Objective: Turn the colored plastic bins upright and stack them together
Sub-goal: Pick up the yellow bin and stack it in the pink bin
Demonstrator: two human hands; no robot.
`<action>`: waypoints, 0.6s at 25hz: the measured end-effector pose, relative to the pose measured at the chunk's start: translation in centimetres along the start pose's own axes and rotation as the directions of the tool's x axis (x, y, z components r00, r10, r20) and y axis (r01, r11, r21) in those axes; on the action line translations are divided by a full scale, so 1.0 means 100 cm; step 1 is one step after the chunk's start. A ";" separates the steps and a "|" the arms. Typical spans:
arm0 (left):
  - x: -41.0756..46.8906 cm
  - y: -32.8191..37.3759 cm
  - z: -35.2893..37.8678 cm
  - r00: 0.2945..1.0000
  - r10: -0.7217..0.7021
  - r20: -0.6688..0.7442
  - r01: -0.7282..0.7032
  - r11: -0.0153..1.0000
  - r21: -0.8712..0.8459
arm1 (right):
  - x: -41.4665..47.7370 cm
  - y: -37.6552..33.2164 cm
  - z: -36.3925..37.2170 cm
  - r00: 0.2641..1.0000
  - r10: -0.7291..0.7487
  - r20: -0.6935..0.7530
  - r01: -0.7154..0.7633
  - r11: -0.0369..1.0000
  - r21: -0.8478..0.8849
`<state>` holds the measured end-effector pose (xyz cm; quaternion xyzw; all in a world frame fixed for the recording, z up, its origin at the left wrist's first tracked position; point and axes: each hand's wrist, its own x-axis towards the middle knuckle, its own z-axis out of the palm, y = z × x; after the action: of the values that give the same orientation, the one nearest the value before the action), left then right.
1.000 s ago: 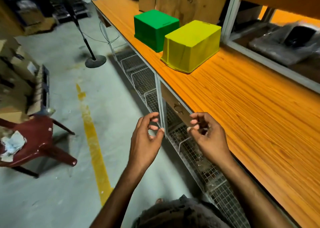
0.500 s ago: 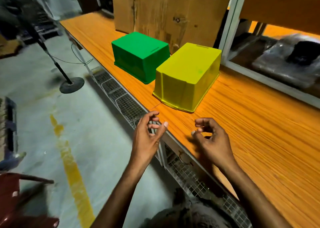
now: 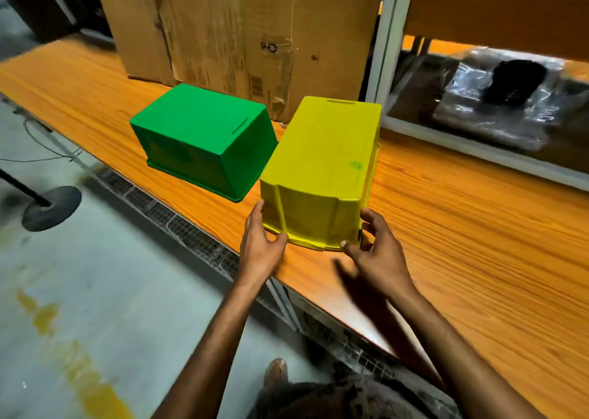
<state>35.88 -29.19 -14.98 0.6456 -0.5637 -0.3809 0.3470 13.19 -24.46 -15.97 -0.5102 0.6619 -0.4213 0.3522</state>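
We find the yellow bin (image 3: 322, 166) upside down on the tabletop (image 3: 462, 233), just beside the inverted green bin (image 3: 204, 138). Left hand (image 3: 259, 246) and right hand (image 3: 377, 252), fingers spread, apparently touch its near corners.

A worn cardboard box (image 3: 242, 36) stands at the frame's top on the orange wooden bench (image 3: 478, 259), a round stand base (image 3: 51, 206) at left.

Both bare forearms reach forward and slightly inward. The left hand (image 3: 258, 249) is spread, thumb pointing right and fingers up against the yellow bin (image 3: 322, 170). The right hand (image 3: 379, 252) is also spread, thumb and curled fingers at the bin's other corner.
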 end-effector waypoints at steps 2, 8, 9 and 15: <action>0.017 -0.004 -0.005 1.000 0.015 0.024 -0.015 1.000 0.014 | 0.000 -0.008 0.010 0.998 0.002 -0.056 -0.003 1.000 -0.010; 0.057 0.012 -0.033 0.982 0.161 0.094 -0.154 0.985 -0.079 | -0.007 -0.052 0.013 0.948 -0.044 -0.316 0.059 0.998 0.037; 0.059 0.024 -0.040 0.972 0.210 0.110 -0.195 0.972 -0.127 | -0.008 -0.060 0.009 0.937 -0.084 -0.338 0.102 0.994 0.034; 0.086 0.118 -0.073 0.890 0.452 0.060 -0.370 0.792 -0.486 | 0.003 -0.139 -0.043 0.884 -0.296 -0.361 0.361 0.924 0.127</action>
<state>37.46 -39.01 -2.06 0.3701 -0.6116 -0.4734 0.5146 14.50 -25.66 -1.54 -0.5002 0.5720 -0.6170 0.2048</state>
